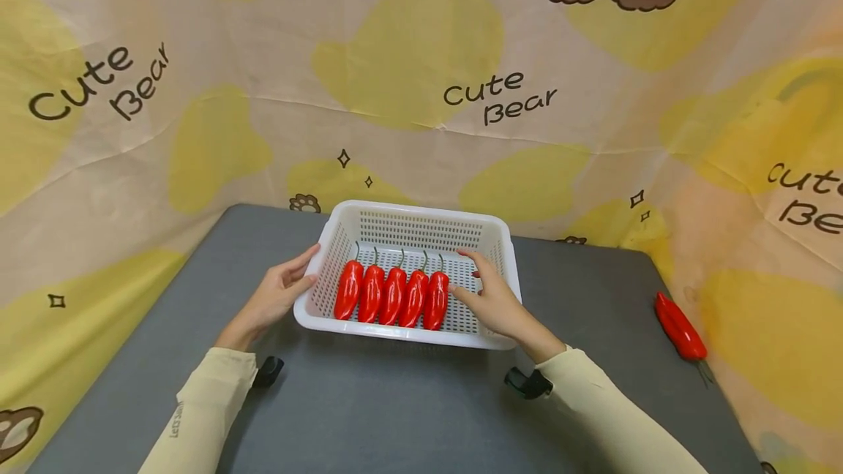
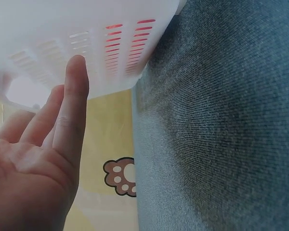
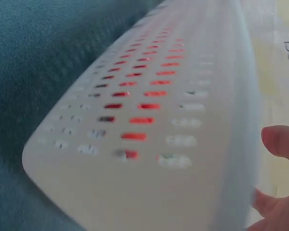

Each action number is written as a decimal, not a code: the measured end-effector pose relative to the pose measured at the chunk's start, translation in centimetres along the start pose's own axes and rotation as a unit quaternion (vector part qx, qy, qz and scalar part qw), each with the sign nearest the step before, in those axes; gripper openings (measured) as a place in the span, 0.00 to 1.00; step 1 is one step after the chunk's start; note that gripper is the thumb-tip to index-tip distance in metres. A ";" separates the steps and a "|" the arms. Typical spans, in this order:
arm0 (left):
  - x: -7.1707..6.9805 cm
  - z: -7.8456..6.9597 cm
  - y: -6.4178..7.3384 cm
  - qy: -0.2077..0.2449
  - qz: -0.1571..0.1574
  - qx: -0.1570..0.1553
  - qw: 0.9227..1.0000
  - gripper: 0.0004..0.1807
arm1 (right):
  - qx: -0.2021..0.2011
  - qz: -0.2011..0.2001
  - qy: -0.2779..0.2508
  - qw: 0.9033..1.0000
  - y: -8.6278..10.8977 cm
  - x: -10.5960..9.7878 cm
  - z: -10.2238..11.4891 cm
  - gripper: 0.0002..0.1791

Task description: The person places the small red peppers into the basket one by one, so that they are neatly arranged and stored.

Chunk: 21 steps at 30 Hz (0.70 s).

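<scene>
A white perforated basket (image 1: 408,337) stands on the table. Inside it, several glossy red peppers (image 1: 394,297) lie side by side in a row, their green stems pointing to the far side. My left hand (image 1: 279,291) is at the basket's left end, its thumb and fingertips right at the rim; in the left wrist view the left fingers (image 2: 72,110) are extended against the outer wall. Over the basket's right part reaches my right hand (image 1: 494,302), thumb and fingers spread apart, thumb close beside the rightmost pepper (image 1: 436,301). Nothing shows between the right hand's fingers.
One more red pepper (image 1: 681,329) lies by the right edge of the grey table (image 1: 395,408), its stem toward the near side. Printed cloth (image 1: 408,57) hangs behind and along both sides. Black wrist pieces (image 1: 529,384) show under the sleeves.
</scene>
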<state>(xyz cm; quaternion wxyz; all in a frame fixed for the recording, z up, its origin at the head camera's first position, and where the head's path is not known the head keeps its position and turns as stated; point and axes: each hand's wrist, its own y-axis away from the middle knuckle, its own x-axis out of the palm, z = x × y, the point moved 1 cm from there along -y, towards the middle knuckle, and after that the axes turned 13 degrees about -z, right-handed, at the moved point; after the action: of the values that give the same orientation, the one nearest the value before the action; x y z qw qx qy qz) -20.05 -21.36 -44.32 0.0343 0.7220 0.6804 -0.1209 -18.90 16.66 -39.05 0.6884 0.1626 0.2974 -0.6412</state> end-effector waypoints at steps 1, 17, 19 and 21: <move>0.0 0.1 0.0 0.000 -0.001 -0.001 1.000 0.35 | -0.004 -0.002 -0.002 1.000 0.1 -0.2 0.0 0.37; 0.0 0.3 0.0 -0.014 -0.005 -0.006 1.000 0.35 | -0.050 -0.047 -0.013 0.998 3.2 -5.1 -1.5 0.32; 0.0 0.3 -0.1 -0.013 -0.006 -0.005 1.000 0.35 | -0.053 -0.051 -0.011 0.997 3.5 -5.7 -1.7 0.31; 0.1 0.4 -0.1 -0.010 -0.005 -0.006 1.000 0.35 | -0.054 -0.059 -0.006 0.997 3.7 -6.3 -1.9 0.30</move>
<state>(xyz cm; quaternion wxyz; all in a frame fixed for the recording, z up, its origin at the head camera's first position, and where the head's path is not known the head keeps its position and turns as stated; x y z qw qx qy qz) -20.15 -21.38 -44.68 0.0451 0.7169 0.6845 -0.1246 -15.68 23.24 -37.20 0.6588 0.1039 0.3365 -0.6648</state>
